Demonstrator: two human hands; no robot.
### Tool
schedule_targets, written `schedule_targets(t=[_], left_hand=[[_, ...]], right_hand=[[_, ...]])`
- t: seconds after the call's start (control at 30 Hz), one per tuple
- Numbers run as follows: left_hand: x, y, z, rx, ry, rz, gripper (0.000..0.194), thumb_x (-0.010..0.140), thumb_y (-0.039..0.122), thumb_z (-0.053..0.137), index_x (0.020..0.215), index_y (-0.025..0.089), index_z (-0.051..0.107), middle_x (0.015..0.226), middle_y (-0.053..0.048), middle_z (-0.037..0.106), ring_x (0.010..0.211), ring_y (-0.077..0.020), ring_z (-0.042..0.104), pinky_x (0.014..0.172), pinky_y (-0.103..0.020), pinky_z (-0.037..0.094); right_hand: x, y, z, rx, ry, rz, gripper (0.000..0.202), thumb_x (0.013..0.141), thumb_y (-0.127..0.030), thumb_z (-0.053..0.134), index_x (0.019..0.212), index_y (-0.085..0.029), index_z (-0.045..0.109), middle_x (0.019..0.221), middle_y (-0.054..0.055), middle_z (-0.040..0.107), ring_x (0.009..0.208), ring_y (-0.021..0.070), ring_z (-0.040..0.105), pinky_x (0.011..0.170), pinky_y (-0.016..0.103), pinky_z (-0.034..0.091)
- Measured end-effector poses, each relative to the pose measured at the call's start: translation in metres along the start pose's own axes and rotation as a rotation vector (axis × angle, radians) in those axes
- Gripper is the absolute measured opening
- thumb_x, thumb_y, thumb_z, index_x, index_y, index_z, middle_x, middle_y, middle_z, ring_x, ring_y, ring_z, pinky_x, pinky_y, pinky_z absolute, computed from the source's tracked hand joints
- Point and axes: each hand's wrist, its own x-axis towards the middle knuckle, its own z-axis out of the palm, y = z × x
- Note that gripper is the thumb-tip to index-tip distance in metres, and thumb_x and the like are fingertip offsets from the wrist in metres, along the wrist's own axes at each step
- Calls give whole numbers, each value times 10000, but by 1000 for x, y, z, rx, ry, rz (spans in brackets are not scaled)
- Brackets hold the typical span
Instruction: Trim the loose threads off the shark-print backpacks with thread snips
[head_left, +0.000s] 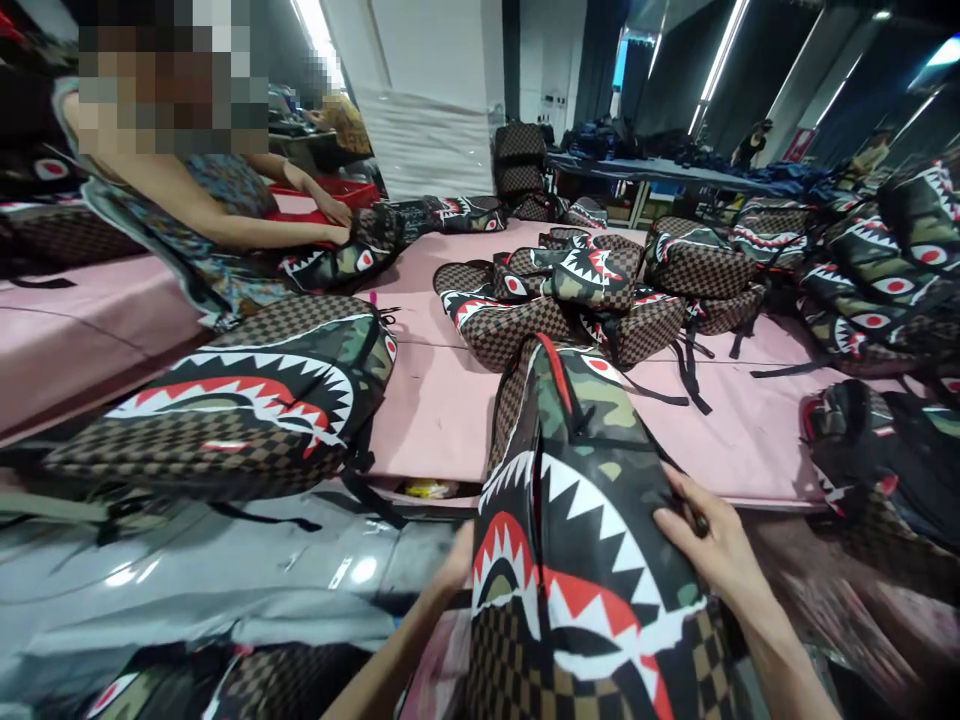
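Note:
A backpack with a shark-mouth print, camouflage upper part and brown checks stands tilted in front of me, at the edge of the pink table. My right hand grips its right side, with thumb and fingers closed on the edge. On the opposite side, my left hand is pressed to the bag; its fingers are mostly hidden behind it and slightly blurred. A red-lined opening shows near the bag's top. To the left lies another shark-print backpack, on its side and apart from my hands.
Several similar backpacks are heaped on the pink table, with straps trailing. More bags pile up at the right. Across the table at left, a person handles a bag beside a red bin. Grey plastic sheeting covers the near left.

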Motion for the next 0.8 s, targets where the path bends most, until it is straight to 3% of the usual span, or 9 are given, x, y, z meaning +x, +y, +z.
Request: schedule_targets(t=[0.13,0.17,0.2,0.27,0.37,0.43,0.6,0.7,0.8], left_hand=[[-8,20,-52,29,371,-126,592,925,362,-14,1195,156,471,1103,-130,566,1037,-233,542,871,-426,457],[-11,35,-69,84,499,-1,547,929,416,70,1167,170,496,1124,-125,564,1071,-232,525,903,-407,438],[-14,54,-84,154,520,195,487,920,469,178,1113,196,533,1121,-108,575,1088,-228,516,927,-383,421],[-16,94,-108,337,334,484,421,881,525,323,1038,222,569,1065,-85,611,1042,-226,546,895,-354,430],[-14,141,-128,630,165,368,526,803,602,432,1033,145,553,874,-113,652,833,-269,624,714,-367,472],[-11,157,-131,800,64,310,580,773,626,457,990,101,574,776,-137,654,779,-310,637,659,-375,465],[2,164,-133,802,-136,295,482,696,574,610,854,122,658,756,-120,669,762,-288,635,572,-290,412],[3,158,-134,615,-203,303,292,708,458,627,766,175,675,636,-23,635,614,-175,588,494,-234,335],[2,156,-139,457,-38,364,218,744,397,589,704,197,666,615,12,611,598,-126,541,513,-221,316]], right_hand=[[-12,-22,27,-121,-25,-96,524,757,-386,619,1260,-272,529,1239,45,579,1122,268,550,948,403,456],[-13,-25,33,-136,-26,-121,532,760,-383,616,1271,-272,517,1241,45,578,1119,269,552,935,396,468],[-14,-28,39,-150,-33,-144,542,764,-380,614,1284,-272,503,1240,45,577,1117,270,554,919,389,481],[-16,-34,46,-187,-56,-190,564,777,-374,604,1314,-275,464,1236,49,579,1113,272,556,890,381,502],[-20,-40,48,-251,-86,-267,572,797,-368,585,1340,-286,425,1221,52,586,1099,269,566,867,380,516],[-23,-42,46,-294,-102,-325,583,804,-357,579,1355,-294,398,1207,53,592,1065,259,587,846,371,526],[-16,-64,47,-492,-28,-521,528,826,-313,535,1339,-304,407,1217,72,568,987,241,615,714,331,537],[-1,-88,62,-691,-150,-602,433,813,-238,502,1246,-245,508,1151,104,595,778,202,645,577,287,480],[12,-107,77,-817,-255,-546,283,782,-170,495,1040,-199,607,926,71,638,590,144,595,489,244,357]])
